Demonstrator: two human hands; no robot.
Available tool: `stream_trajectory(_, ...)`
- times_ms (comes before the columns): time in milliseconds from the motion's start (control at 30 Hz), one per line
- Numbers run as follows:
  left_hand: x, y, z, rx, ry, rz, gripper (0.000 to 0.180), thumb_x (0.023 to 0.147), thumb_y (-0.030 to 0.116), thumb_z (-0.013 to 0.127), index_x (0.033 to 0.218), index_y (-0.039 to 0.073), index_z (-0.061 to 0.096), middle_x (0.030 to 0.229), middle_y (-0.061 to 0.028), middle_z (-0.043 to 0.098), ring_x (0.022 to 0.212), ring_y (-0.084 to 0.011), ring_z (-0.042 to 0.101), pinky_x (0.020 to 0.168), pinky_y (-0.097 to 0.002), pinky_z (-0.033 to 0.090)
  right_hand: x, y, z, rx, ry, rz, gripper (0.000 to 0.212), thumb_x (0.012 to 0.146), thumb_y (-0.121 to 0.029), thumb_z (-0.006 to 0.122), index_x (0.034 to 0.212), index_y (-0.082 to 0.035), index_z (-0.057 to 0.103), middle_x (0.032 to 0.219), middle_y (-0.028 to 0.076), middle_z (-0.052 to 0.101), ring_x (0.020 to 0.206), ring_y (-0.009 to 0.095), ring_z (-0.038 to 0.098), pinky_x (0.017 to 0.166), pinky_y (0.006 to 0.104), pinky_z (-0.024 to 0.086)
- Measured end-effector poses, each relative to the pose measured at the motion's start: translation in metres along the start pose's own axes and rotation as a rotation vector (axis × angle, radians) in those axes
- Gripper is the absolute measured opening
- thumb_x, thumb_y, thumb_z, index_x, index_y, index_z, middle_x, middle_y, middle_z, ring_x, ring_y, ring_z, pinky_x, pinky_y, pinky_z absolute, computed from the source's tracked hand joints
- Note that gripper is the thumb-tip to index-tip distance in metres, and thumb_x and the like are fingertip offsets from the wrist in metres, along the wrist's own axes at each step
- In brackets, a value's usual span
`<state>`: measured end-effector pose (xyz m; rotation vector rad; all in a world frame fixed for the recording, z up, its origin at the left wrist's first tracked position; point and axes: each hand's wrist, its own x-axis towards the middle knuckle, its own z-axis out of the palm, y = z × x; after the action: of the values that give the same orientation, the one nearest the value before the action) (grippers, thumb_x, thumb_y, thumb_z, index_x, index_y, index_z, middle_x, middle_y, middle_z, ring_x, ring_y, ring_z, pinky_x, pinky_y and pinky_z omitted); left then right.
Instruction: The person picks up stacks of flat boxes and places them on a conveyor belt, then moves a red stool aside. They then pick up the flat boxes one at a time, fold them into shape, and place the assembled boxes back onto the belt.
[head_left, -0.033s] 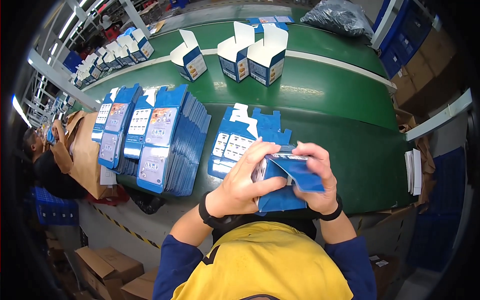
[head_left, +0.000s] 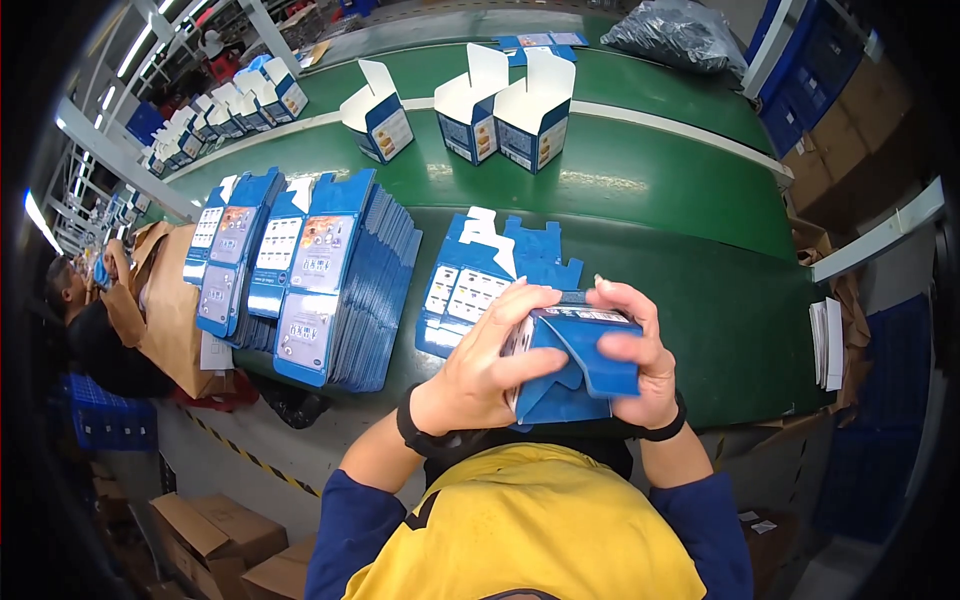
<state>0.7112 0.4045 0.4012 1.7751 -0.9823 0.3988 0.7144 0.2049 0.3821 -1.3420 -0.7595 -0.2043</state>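
Note:
A blue cardboard box (head_left: pixel 580 385) is between my hands above the near edge of the green bench, its flaps side facing me. My left hand (head_left: pixel 490 355) grips its left side, thumb across the flaps. My right hand (head_left: pixel 640 365) holds the right side, fingers on the far edge and thumb against a flap. That thumb is slightly blurred. Just beyond lie flat, unfolded blue cartons (head_left: pixel 465 290) with white tabs, partly hidden by my left hand.
Thick stacks of flat blue cartons (head_left: pixel 320 280) stand to the left. Open-topped boxes (head_left: pixel 535 115) sit on the green conveyor (head_left: pixel 620 150) ahead, with a row further left. A person (head_left: pixel 90 300) is at far left beside a brown carton (head_left: pixel 170 320). White sheets (head_left: pixel 826 345) are at the right edge.
The lifted flap under my right thumb has swung down closer to the box end. My left thumb has barely shifted.

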Motion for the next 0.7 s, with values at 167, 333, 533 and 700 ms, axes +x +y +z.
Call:
stream_trajectory(167, -0.001, -0.008, -0.002, 0.024, -0.005, 0.097, 0.078, 0.064, -0.003, 0.070, 0.124, 0.036, 0.039, 0.122, -0.0183, 0.044, 0.106, -0.0377, 0.049, 0.098, -0.0614, 0.029, 0.006, -0.011, 0.001, -0.308, -0.040, 0.076, 0.050, 0.068, -0.025, 0.078, 0.110, -0.004, 0.060, 0.118, 0.020, 0.054, 0.109, 0.031, 0.053, 0.091, 0.0399, 0.043)
stream_trajectory(333, -0.003, -0.001, -0.004, 0.088, -0.057, 0.053, 0.080, 0.065, -0.003, 0.069, 0.128, 0.034, 0.036, 0.120, -0.0161, 0.044, 0.107, -0.0377, 0.048, 0.099, -0.0627, 0.027, 0.014, -0.007, 0.006, -0.493, -0.080, -0.018, 0.043, 0.070, -0.008, 0.075, 0.110, -0.002, 0.060, 0.104, 0.014, 0.063, 0.093, 0.027, 0.061, 0.084, 0.0339, 0.048)
stream_trajectory(533, 0.001, 0.002, -0.006, 0.035, -0.103, 0.055, 0.077, 0.065, -0.001, 0.070, 0.130, 0.024, 0.038, 0.121, -0.0167, 0.043, 0.112, -0.0376, 0.046, 0.100, -0.0630, 0.023, 0.017, -0.004, 0.003, -0.368, -0.100, 0.084, 0.044, 0.074, -0.017, 0.073, 0.113, -0.003, 0.060, 0.109, 0.010, 0.064, 0.093, 0.023, 0.061, 0.082, 0.0314, 0.048)
stream_trajectory(700, 0.010, 0.004, -0.009, 0.083, -0.133, 0.036, 0.047, 0.057, 0.003, 0.073, 0.101, 0.010, 0.058, 0.126, -0.0208, 0.041, 0.118, -0.0401, 0.043, 0.102, -0.0608, 0.025, 0.019, -0.009, 0.002, -0.052, 0.109, 0.171, 0.030, 0.088, -0.023, 0.061, 0.105, 0.001, 0.063, 0.100, 0.013, 0.066, 0.091, 0.017, 0.062, 0.081, 0.0284, 0.048)
